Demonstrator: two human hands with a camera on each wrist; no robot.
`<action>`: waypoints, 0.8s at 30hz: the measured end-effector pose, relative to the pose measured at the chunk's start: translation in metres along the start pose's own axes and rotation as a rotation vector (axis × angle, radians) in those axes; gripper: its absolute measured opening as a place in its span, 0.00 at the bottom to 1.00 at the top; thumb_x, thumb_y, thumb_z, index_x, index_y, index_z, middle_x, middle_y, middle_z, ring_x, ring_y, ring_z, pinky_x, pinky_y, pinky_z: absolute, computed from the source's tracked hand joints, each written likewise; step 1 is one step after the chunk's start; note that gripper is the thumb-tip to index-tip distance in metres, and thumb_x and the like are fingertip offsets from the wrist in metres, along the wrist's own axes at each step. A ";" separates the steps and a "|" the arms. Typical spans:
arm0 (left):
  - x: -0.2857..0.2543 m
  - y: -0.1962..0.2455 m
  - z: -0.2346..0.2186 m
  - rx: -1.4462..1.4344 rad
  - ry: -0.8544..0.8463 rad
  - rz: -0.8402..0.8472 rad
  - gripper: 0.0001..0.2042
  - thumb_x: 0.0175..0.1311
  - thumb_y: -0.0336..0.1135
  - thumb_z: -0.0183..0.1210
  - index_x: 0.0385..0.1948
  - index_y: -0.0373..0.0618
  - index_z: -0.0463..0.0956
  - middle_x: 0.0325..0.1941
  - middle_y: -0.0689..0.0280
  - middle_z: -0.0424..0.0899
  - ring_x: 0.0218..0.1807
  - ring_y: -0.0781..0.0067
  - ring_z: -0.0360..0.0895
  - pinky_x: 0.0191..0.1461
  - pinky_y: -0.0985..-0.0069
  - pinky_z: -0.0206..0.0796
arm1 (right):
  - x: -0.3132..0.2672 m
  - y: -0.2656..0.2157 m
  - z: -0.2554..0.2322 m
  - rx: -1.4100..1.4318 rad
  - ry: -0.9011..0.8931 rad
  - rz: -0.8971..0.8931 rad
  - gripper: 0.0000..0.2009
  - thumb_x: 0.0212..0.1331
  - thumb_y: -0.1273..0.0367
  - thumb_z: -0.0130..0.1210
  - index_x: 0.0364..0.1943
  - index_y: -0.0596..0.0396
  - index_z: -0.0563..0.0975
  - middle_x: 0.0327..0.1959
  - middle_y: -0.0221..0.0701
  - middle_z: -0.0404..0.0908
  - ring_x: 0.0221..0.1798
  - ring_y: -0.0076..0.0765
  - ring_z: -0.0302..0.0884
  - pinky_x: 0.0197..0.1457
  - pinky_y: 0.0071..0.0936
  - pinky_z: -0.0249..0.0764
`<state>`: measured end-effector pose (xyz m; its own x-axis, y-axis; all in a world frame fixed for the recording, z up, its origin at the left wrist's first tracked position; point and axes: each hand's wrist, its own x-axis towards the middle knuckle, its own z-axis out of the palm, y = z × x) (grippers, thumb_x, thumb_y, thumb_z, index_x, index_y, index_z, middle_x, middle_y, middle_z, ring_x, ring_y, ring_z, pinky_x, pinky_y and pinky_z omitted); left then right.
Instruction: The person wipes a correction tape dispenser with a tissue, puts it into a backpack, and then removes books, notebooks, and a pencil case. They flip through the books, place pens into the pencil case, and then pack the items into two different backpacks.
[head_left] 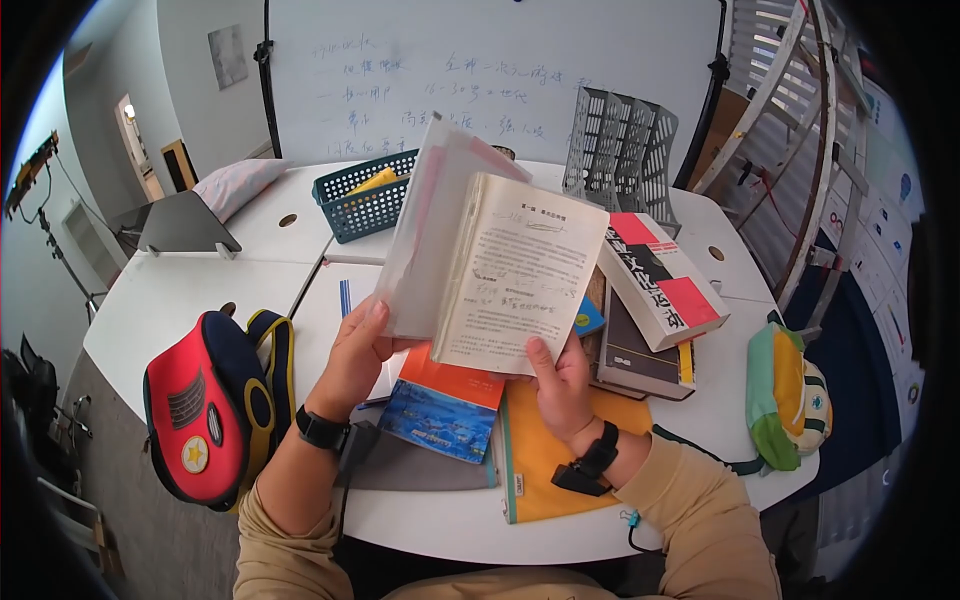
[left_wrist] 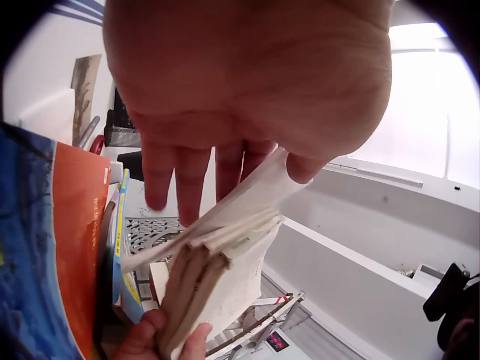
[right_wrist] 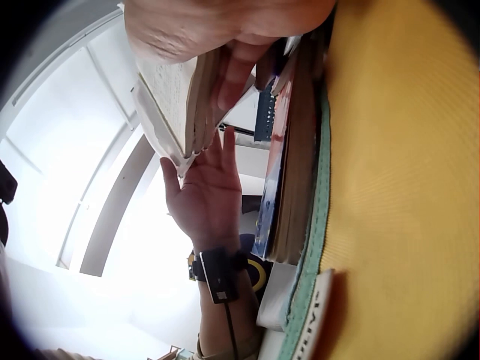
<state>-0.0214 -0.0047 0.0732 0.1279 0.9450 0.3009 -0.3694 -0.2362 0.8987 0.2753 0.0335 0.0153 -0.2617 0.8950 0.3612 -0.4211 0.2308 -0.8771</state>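
An open book (head_left: 525, 265) with printed pages and handwritten notes is held up over the table, between both hands. Its pale translucent cover (head_left: 428, 230) is swung out to the left. My left hand (head_left: 350, 355) holds that cover at its lower left corner, thumb on the near side and fingers behind. My right hand (head_left: 563, 390) grips the page block at the lower right, its thumb pressing on the printed page. From the left wrist, the thick page block (left_wrist: 217, 277) shows beside the cover. Below the book lies a blue-and-orange book (head_left: 445, 405).
A thick red-and-white book (head_left: 660, 280) lies on a dark book (head_left: 645, 350) at right. Behind stand a green basket (head_left: 340, 205) and a grey file rack (head_left: 620, 150). A red cap-shaped bag (head_left: 205, 410), a yellow pouch (head_left: 560, 460) and a green-yellow pencil case (head_left: 785, 395) are nearby.
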 end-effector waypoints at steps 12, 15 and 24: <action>-0.005 -0.006 -0.010 0.248 -0.286 -0.100 0.31 0.85 0.36 0.66 0.83 0.38 0.67 0.74 0.63 0.85 0.73 0.73 0.83 0.76 0.74 0.74 | -0.006 -0.005 0.004 -0.180 -0.060 -0.114 0.24 0.90 0.62 0.60 0.77 0.63 0.72 0.72 0.37 0.85 0.72 0.28 0.80 0.79 0.31 0.74; -0.008 0.001 0.003 -0.053 -0.284 -0.071 0.35 0.79 0.31 0.71 0.84 0.38 0.66 0.78 0.58 0.82 0.77 0.68 0.80 0.81 0.68 0.71 | -0.009 -0.010 0.007 -0.229 -0.093 -0.138 0.24 0.89 0.62 0.61 0.77 0.63 0.72 0.72 0.38 0.85 0.72 0.29 0.80 0.79 0.31 0.74; -0.011 -0.009 0.028 0.454 -0.128 0.023 0.33 0.77 0.26 0.75 0.80 0.36 0.70 0.76 0.55 0.85 0.75 0.64 0.82 0.80 0.62 0.75 | -0.008 -0.010 0.009 -0.299 -0.240 -0.145 0.26 0.89 0.64 0.60 0.79 0.63 0.67 0.72 0.39 0.82 0.73 0.30 0.78 0.78 0.31 0.73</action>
<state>0.0063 -0.0195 0.0710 0.2473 0.9097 0.3337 0.0630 -0.3588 0.9313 0.2743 0.0203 0.0237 -0.4285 0.7385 0.5206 -0.2072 0.4805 -0.8522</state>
